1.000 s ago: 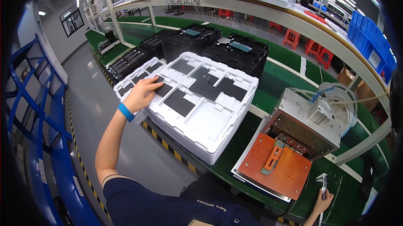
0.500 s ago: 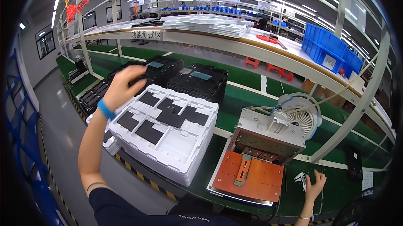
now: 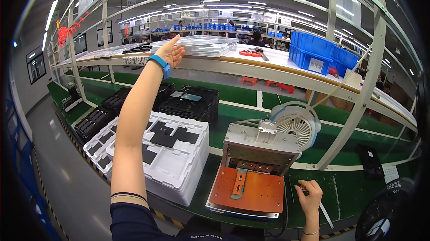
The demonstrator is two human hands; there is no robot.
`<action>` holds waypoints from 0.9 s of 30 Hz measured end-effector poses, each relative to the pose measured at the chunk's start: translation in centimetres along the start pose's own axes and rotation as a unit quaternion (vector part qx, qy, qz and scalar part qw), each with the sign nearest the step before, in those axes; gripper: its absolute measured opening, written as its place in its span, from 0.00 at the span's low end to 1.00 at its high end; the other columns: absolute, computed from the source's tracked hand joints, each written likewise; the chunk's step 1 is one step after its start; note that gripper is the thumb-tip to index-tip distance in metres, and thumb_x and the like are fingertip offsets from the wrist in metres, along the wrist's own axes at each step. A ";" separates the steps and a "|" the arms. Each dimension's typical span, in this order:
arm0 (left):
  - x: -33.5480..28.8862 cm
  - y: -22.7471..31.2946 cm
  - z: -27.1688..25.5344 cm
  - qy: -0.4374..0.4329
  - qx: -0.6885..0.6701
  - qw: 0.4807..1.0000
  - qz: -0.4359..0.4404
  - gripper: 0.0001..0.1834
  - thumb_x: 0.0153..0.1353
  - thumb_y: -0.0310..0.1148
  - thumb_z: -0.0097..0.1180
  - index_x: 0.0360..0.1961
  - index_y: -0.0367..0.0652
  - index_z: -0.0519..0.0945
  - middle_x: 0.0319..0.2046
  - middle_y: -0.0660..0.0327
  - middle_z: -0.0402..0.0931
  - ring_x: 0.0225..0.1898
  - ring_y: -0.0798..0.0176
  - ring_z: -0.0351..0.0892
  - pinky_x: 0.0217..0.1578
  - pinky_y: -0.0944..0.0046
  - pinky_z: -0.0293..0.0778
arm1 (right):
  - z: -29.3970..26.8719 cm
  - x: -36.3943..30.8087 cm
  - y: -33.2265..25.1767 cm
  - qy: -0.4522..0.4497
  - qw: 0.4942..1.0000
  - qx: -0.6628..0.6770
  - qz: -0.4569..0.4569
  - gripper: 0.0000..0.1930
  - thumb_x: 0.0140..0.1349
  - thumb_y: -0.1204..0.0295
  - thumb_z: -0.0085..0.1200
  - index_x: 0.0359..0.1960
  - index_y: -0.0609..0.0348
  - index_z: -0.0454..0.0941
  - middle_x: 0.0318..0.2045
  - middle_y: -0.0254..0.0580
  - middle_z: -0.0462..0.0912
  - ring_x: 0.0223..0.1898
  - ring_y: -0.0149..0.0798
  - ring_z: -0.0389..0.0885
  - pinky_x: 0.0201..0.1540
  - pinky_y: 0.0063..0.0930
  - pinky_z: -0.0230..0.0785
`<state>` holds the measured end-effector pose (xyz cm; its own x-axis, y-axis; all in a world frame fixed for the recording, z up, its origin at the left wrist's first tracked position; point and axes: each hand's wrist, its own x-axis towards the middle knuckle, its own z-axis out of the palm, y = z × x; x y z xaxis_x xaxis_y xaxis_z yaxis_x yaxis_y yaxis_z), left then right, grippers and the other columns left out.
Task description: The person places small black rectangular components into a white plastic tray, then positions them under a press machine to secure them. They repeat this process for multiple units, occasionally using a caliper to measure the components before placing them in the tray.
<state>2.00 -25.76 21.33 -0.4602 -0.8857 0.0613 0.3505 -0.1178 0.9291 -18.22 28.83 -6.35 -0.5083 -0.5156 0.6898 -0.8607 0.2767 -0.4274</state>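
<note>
Reaching, head view: my left hand [image 3: 171, 53], fingers spread and holding nothing, is raised in the upper middle of the frame beside the stack of clear trays [image 3: 201, 45] on the upper shelf [image 3: 268, 64]. Judged step: fetching a tray; next, closing on its edge. Right hand [image 3: 309, 196], lower right, pinches a small tool [image 3: 303, 189] on the green bench [image 3: 345, 191].

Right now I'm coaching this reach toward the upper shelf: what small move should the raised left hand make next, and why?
Probably extend a little farther forward. The left hand is open, fingers pointing at the stack of clear trays on the upper shelf, apparently just short of the stack's near edge. The right hand rests on the green bench.
</note>
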 end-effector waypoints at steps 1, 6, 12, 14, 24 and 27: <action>0.1 -0.1 0.7 0.025 -0.019 1.000 0.004 0.23 0.56 0.53 0.66 0.34 0.45 0.75 0.24 0.70 0.78 0.23 0.73 0.81 0.18 0.74 0.75 | 0.0 -0.1 0.0 0.002 1.000 0.005 0.003 0.10 0.46 0.76 0.68 0.32 0.61 0.83 0.24 0.39 0.79 0.25 0.38 0.77 0.29 0.31 0.69; 1.2 0.4 1.7 0.062 -0.020 0.996 0.064 0.23 0.55 0.41 0.69 0.41 0.40 0.71 0.37 0.58 0.74 0.44 0.54 0.81 0.44 0.52 0.80 | 0.2 -0.7 -0.3 -0.002 1.000 0.023 0.000 0.09 0.47 0.76 0.68 0.32 0.62 0.83 0.23 0.40 0.79 0.24 0.37 0.80 0.27 0.26 0.70; -0.2 0.7 0.5 0.023 0.065 0.995 0.067 0.33 0.54 0.53 0.67 0.47 0.39 0.69 0.42 0.58 0.73 0.45 0.57 0.82 0.49 0.48 0.77 | -0.5 0.6 -1.6 -0.018 0.997 0.079 0.018 0.09 0.48 0.75 0.68 0.31 0.61 0.84 0.21 0.39 0.78 0.23 0.37 0.78 0.26 0.27 0.70; -0.1 0.2 -0.7 0.008 0.206 0.977 0.059 0.45 0.52 0.68 0.59 0.51 0.34 0.70 0.42 0.54 0.76 0.42 0.61 0.83 0.48 0.48 0.77 | -1.2 3.5 -4.0 -0.027 0.995 0.054 -0.081 0.09 0.48 0.74 0.68 0.32 0.59 0.84 0.21 0.39 0.78 0.23 0.37 0.77 0.26 0.28 0.69; -1.3 0.3 -3.9 -0.024 0.214 0.976 -0.029 0.72 0.42 0.87 0.36 0.66 0.24 0.57 0.50 0.36 0.74 0.51 0.53 0.79 0.56 0.44 0.69 | 8.6 27.6 -20.0 0.057 0.895 0.017 -0.443 0.18 0.54 0.71 0.61 0.47 0.57 0.76 0.45 0.41 0.77 0.46 0.46 0.77 0.46 0.37 0.71; -1.0 -0.9 -2.3 -0.081 0.141 0.984 -0.070 0.74 0.42 0.87 0.36 0.68 0.24 0.49 0.57 0.34 0.68 0.59 0.47 0.73 0.61 0.43 0.61 | 14.2 33.6 -22.0 0.075 0.911 -0.074 -0.398 0.28 0.54 0.71 0.60 0.59 0.59 0.69 0.54 0.47 0.75 0.54 0.50 0.74 0.56 0.38 0.67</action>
<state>4.01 -25.75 19.58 -0.6202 -0.7835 -0.0380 0.0450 -0.0839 0.9955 -15.97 -6.11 17.97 0.2898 -0.4869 0.8240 -0.9473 -0.0234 0.3193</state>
